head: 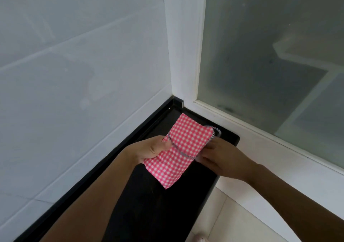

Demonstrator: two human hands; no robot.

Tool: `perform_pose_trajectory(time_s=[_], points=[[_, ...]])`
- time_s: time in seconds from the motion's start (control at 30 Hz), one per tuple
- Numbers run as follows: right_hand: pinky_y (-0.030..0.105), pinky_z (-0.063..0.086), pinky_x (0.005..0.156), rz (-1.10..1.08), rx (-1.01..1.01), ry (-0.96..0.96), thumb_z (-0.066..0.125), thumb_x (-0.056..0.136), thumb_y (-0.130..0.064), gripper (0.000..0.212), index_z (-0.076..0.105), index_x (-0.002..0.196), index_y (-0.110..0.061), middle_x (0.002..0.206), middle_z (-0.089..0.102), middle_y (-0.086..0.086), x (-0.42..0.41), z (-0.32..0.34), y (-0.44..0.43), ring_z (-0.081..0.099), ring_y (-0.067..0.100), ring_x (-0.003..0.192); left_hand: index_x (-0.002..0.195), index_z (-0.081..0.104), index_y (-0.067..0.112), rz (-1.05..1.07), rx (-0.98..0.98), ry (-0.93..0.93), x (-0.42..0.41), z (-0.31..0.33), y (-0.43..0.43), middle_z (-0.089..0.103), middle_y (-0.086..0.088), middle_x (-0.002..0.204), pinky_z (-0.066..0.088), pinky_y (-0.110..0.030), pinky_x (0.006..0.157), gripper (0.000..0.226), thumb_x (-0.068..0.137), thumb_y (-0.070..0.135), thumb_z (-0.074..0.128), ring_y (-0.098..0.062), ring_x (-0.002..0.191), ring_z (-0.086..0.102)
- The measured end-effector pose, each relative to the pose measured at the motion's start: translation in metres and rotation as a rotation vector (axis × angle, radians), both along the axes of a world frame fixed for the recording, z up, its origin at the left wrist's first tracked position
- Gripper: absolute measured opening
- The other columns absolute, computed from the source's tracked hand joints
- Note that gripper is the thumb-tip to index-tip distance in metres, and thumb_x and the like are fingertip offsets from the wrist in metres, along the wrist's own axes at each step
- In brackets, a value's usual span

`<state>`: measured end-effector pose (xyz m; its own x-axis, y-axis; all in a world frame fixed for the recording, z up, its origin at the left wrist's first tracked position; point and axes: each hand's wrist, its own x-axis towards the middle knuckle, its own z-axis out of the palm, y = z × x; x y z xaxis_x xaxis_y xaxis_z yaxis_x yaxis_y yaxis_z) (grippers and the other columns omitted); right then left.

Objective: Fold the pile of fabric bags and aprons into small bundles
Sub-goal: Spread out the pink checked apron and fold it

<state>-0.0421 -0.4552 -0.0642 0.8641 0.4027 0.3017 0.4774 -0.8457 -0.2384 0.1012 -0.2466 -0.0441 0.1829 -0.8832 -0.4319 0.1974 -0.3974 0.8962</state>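
Note:
A pink-and-white checked fabric bag (183, 149) is folded into a narrow strip and held just above a black counter (167, 210). A thin twisted cord (176, 147) runs across it and loops out at its far right corner. My left hand (151, 149) grips the strip's left edge, thumb on top. My right hand (221, 159) pinches its right edge, near the cord. The pile of other bags and aprons is not in view.
The black counter runs into a corner between a white tiled wall (74, 74) on the left and a white-framed frosted glass window (270, 55) on the right. Pale floor tiles (229, 221) show below the counter's right edge.

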Motion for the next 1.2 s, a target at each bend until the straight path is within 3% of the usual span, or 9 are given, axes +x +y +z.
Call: perform_pose_trajectory(time_s=[0.13, 0.23, 0.3, 0.47, 0.63, 0.77, 0.9, 1.0, 1.2], points=[[0.023, 0.047, 0.066, -0.065, 0.051, -0.032, 0.038, 0.099, -0.046, 0.047, 0.069, 0.082, -0.015, 0.081, 0.064, -0.004, 0.005, 0.017, -0.017, 0.056, 0.011, 0.078, 0.122, 0.055, 0.021, -0.010, -0.162, 0.020, -0.001, 0.018, 0.006, 0.069, 0.010, 0.112, 0.049, -0.020, 0.088, 0.074, 0.064, 0.064, 0.069, -0.008, 0.105, 0.064], [0.022, 0.042, 0.076, -0.050, 0.247, -0.035, 0.048, 0.097, -0.035, 0.038, 0.063, 0.071, -0.012, 0.083, 0.058, -0.002, 0.001, 0.022, -0.014, 0.051, 0.012, 0.086, 0.089, 0.073, 0.017, 0.319, -0.315, 0.102, -0.001, 0.040, 0.007, 0.074, 0.004, 0.079, 0.055, -0.020, 0.064, 0.075, 0.031, 0.061, 0.088, -0.009, 0.073, 0.070], [0.022, 0.038, 0.090, -0.093, 0.480, -0.037, 0.054, 0.092, -0.025, 0.031, 0.062, 0.064, -0.015, 0.096, 0.060, -0.003, -0.005, 0.024, -0.008, 0.051, 0.015, 0.103, 0.087, 0.070, 0.014, 0.566, -0.342, 0.204, 0.005, 0.047, 0.008, 0.073, -0.002, 0.071, 0.056, -0.024, 0.054, 0.092, 0.006, 0.052, 0.091, -0.013, 0.063, 0.070], [0.030, 0.035, 0.106, -0.270, 1.294, -0.025, 0.050, 0.075, -0.020, 0.035, 0.053, 0.053, 0.008, 0.101, 0.066, 0.000, -0.011, 0.037, 0.005, 0.052, 0.022, 0.115, 0.110, 0.056, 0.010, 0.685, -0.209, 0.342, 0.006, 0.043, -0.001, 0.073, -0.007, 0.081, 0.059, -0.033, 0.061, 0.116, 0.010, 0.057, 0.090, -0.019, 0.072, 0.072], [0.030, 0.050, 0.072, -0.035, 1.690, 0.133, 0.043, 0.081, -0.015, 0.032, 0.055, 0.052, -0.009, 0.049, 0.044, 0.003, -0.006, 0.055, 0.022, 0.043, 0.023, 0.053, 0.109, 0.059, 0.004, 0.813, -0.347, 0.593, -0.006, 0.030, -0.016, 0.073, -0.014, 0.082, 0.058, -0.034, 0.057, 0.109, 0.014, 0.042, 0.095, -0.023, 0.070, 0.072], [0.016, 0.035, 0.038, -0.050, 1.951, 0.398, 0.031, 0.090, -0.008, 0.048, 0.074, 0.107, -0.022, 0.072, 0.066, 0.007, -0.006, 0.063, 0.016, 0.032, 0.006, 0.034, 0.110, 0.060, 0.006, 0.853, -0.351, 0.613, -0.017, 0.027, -0.022, 0.073, -0.014, 0.087, 0.059, -0.036, 0.057, 0.083, 0.042, 0.046, 0.088, -0.023, 0.072, 0.073], [0.018, 0.054, 0.053, 0.051, 1.981, 0.510, 0.064, 0.085, -0.026, 0.059, 0.043, 0.140, -0.026, 0.125, 0.064, 0.008, 0.008, 0.075, 0.030, 0.067, 0.011, 0.063, 0.118, 0.055, 0.007, 0.885, -0.391, 0.622, -0.026, 0.030, -0.035, 0.072, -0.017, 0.099, 0.059, -0.042, 0.066, 0.090, 0.045, 0.050, 0.085, -0.028, 0.085, 0.072], [0.032, 0.056, 0.087, -0.083, 2.174, 0.489, 0.095, 0.035, -0.044, 0.114, 0.046, 0.130, -0.006, 0.129, 0.060, 0.013, 0.026, 0.067, 0.028, 0.065, 0.022, 0.109, 0.129, 0.046, 0.010, 0.963, -0.346, 0.433, -0.025, 0.034, -0.042, 0.067, -0.013, 0.111, 0.058, -0.042, 0.075, 0.094, 0.054, 0.061, 0.072, -0.027, 0.096, 0.069], [0.028, 0.052, 0.094, -0.165, 1.912, 0.643, 0.087, 0.045, -0.058, 0.118, 0.041, 0.135, 0.001, 0.133, 0.056, 0.014, 0.029, 0.060, 0.008, 0.057, 0.022, 0.120, 0.116, 0.051, 0.028, 0.796, -0.156, -0.309, -0.027, 0.049, -0.034, 0.066, 0.002, 0.107, 0.053, -0.030, 0.078, 0.054, 0.073, 0.060, 0.051, -0.019, 0.099, 0.066]])
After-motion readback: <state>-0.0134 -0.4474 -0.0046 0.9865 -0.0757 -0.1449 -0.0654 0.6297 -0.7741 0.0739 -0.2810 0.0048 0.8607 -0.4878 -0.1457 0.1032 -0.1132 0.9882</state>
